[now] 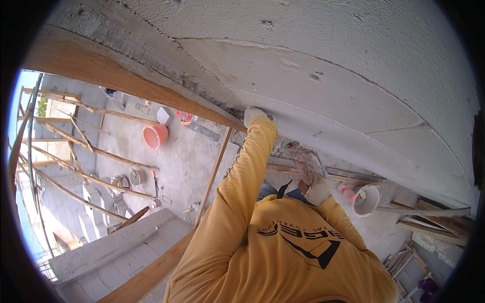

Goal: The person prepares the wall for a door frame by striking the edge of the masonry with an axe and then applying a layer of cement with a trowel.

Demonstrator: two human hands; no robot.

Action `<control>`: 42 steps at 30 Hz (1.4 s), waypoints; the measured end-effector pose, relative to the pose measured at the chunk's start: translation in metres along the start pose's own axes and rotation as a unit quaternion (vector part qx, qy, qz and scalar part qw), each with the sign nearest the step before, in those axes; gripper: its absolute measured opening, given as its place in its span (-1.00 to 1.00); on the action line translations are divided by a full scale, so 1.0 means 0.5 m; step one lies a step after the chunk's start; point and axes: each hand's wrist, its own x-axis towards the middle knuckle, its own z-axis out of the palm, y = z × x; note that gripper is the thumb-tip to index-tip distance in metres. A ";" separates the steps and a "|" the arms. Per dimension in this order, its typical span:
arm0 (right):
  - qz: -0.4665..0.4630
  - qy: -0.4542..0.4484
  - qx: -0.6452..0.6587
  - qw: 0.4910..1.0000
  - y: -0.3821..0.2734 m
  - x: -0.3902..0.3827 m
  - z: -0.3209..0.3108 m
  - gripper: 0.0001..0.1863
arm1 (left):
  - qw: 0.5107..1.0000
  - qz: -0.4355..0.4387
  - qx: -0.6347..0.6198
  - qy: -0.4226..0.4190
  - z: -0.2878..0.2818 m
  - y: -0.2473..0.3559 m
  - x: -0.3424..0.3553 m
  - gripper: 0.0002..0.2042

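My left hand [255,116], in a whitish glove, is raised to the joint where a long wooden board [116,83] meets the plastered wall [293,93]. Its fingers look curled closed, and what they hold, if anything, is hidden. Lower and to the right, my right hand [317,191] wears a similar glove. It grips the handle of a trowel [306,162], whose blade is smeared with grey-brown mortar and tilts up toward the wall, apart from it. Yellow sleeves cover both of my arms.
Below on the left are an orange bucket [154,137], a grey bucket [137,177] and wooden poles [121,159]. To the right hangs or stands a white bucket [366,200], with planks [434,222] beyond. A narrow wooden upright [214,174] stands left of my arm, above a block wall [111,247].
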 end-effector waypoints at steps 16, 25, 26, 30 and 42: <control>-0.112 0.107 -0.029 0.987 0.004 -0.096 -0.017 -0.76 | 0.713 -0.050 -0.567 -0.410 0.077 -0.548 -0.030 -0.71; -0.173 0.125 -0.002 0.977 -0.025 -0.048 -0.031 -0.79 | 0.670 0.045 -0.663 -0.332 -0.029 -0.209 -0.080 -0.74; -0.163 0.097 0.008 0.982 -0.032 -0.043 -0.036 -0.78 | 0.668 0.048 -0.671 -0.317 -0.039 -0.209 -0.053 -0.75; -0.176 0.067 -0.019 0.982 -0.016 -0.014 -0.041 -0.67 | 0.724 0.059 -0.649 -0.225 -0.040 -0.159 -0.041 -0.76; -0.003 -0.043 -0.016 0.999 0.035 0.168 0.075 -0.71 | 0.715 -0.067 -0.693 -0.068 -0.021 -0.040 -0.105 -0.81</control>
